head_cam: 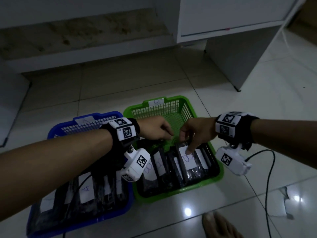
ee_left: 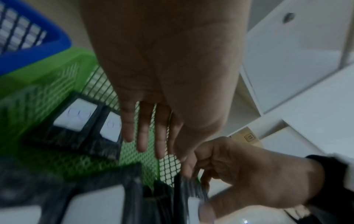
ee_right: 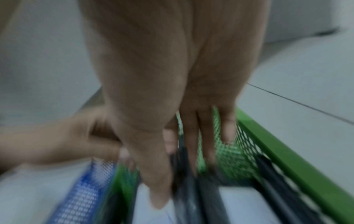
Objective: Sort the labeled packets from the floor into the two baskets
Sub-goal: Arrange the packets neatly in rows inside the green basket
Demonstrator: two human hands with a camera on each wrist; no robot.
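In the head view, a blue basket (head_cam: 56, 131) and a green basket (head_cam: 192, 107) sit side by side on the tiled floor (head_cam: 120, 86), their long sides touching. Dark packets with white labels marked A (head_cam: 86, 188) stand in a row inside the blue basket, and dark packets marked B (head_cam: 188, 158) fill the near half of the green basket. Both hands meet over the green basket. The right hand (head_cam: 197, 131) pinches the top edge of one upright B packet, thumb on its label and the other fingers behind it. The left hand (head_cam: 154, 127) hovers just beside it with loosely extended fingers, holding nothing. A black cable (head_cam: 267, 177) trails over the floor to the right of the green basket, and a bare foot (head_cam: 221, 227) shows at the bottom edge. In the left wrist view, the left hand (ee_left: 153, 121) has its fingers straight and slightly spread above the green mesh, while the right hand (ee_left: 245, 174) grips the dark packet edge (ee_left: 189, 189) below them. Two labeled packets lie against the basket's wall. The right wrist view is blurred; the right hand (ee_right: 172, 136) has thumb and fingers on either side of a dark packet (ee_right: 184, 181) inside the green basket (ee_right: 287, 151), and the left hand (ee_right: 67, 139) is close alongside.
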